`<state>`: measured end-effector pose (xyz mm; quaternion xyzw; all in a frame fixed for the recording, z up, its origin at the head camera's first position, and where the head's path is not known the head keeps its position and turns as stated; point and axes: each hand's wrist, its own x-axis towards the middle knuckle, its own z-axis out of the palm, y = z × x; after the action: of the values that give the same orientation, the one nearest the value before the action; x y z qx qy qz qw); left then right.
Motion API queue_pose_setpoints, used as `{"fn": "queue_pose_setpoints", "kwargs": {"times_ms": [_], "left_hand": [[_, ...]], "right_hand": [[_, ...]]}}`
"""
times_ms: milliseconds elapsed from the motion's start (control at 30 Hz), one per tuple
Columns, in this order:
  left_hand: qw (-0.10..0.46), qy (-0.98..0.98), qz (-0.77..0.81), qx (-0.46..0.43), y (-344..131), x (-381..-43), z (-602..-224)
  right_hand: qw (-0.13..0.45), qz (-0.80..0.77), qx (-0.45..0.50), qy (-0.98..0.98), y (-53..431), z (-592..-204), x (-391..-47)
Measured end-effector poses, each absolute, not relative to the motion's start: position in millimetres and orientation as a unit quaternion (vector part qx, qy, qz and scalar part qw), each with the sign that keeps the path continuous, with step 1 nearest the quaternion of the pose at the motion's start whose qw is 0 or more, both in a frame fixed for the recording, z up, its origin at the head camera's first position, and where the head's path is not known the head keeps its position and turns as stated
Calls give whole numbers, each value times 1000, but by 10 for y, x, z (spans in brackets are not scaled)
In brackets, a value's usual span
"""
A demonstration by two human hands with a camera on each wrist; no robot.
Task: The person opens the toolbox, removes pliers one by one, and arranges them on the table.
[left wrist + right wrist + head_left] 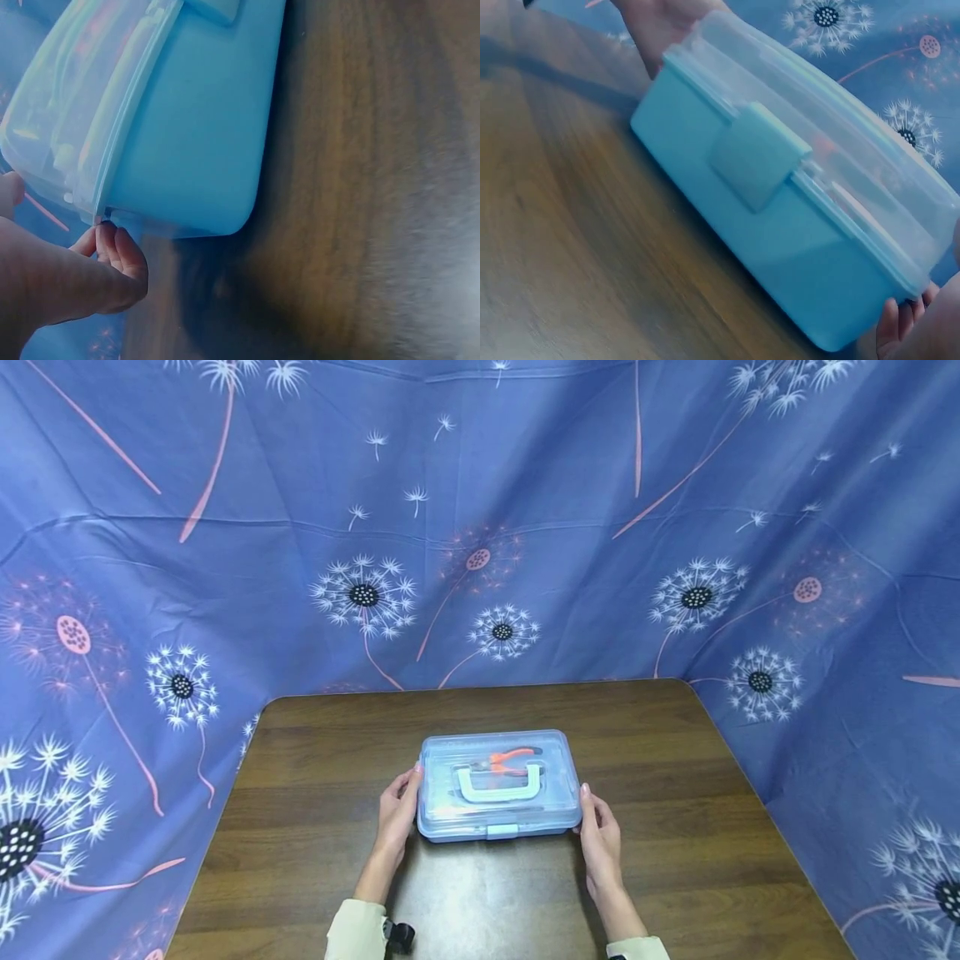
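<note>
A toolbox (468,814) with a light-blue base and clear lid stands in the middle, its lid down. Orange-handled pliers (513,756) show through the lid, behind the white carrying handle (500,794). My left hand (396,817) grips the box's left end; in the left wrist view its fingers curl under the lid's rim. At the opposite end my right hand (602,843) holds the box, with fingertips under the rim in the right wrist view. The front latch (759,157) lies flat against the box. Other contents are too blurred to name.
The box is over a brown wooden table (315,760) with rounded far corners. Blue fabric (570,568) printed with dandelions hangs behind the table and along both sides. A black strap device (399,937) sits at my left cuff.
</note>
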<state>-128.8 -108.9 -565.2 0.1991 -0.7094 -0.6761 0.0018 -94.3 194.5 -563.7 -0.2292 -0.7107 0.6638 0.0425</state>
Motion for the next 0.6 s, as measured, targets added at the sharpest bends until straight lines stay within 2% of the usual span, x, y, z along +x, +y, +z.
{"fn": "queue_pose_setpoints", "kwargs": {"times_ms": [133, 600], "left_hand": [[6, -704, -682, 199, -1111, -1403, -5666], [8, -681, -711, 176, -1161, -1674, -5714]], "right_hand": [[52, 687, -249, -681, 1894, -5660, -871], [15, 761, -240, -603, 1705, -5753, -653]]}}
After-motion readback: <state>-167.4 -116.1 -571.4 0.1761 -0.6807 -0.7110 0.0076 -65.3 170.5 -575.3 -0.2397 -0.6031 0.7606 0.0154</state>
